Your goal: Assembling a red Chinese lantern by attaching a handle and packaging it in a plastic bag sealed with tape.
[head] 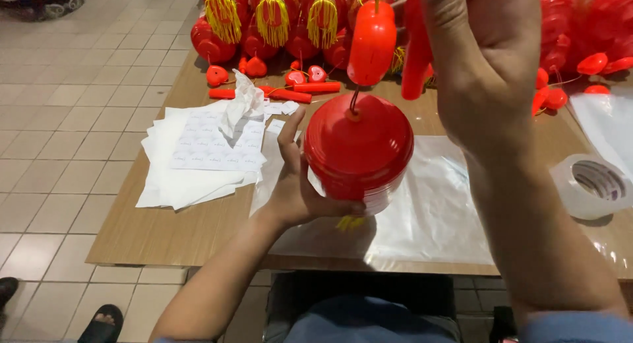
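A red lantern [359, 152], round and domed, sits just below the middle of the view, held above the tabletop [198, 231]. The left hand [297, 185] cups it from the 9 o'clock side, fingers curled round its lower rim and thumb under the base, where a bit of yellow tassel [348, 222] pokes out. A thin hook rises from the lantern's top toward a red oval pendant [372, 43] hanging at 12 o'clock. The right hand [484, 59] is raised at 1 o'clock, its back to the camera, fingers closed round something red near the pendant; exactly what it pinches cannot be told. Under the lantern lies a clear plastic sheet [428, 218]. At 9 o'clock is a stack of white paper [191, 165] with a crumpled tissue [242, 106] on it. At 3 o'clock a roll of tape [590, 185] rests on the tabletop. Along the far edge, at 11 to 12 o'clock, finished lanterns with yellow tassels [273, 20] stand in a row, with small red parts [290, 86] scattered in front. More red lanterns [580, 20] pile at 2 o'clock.
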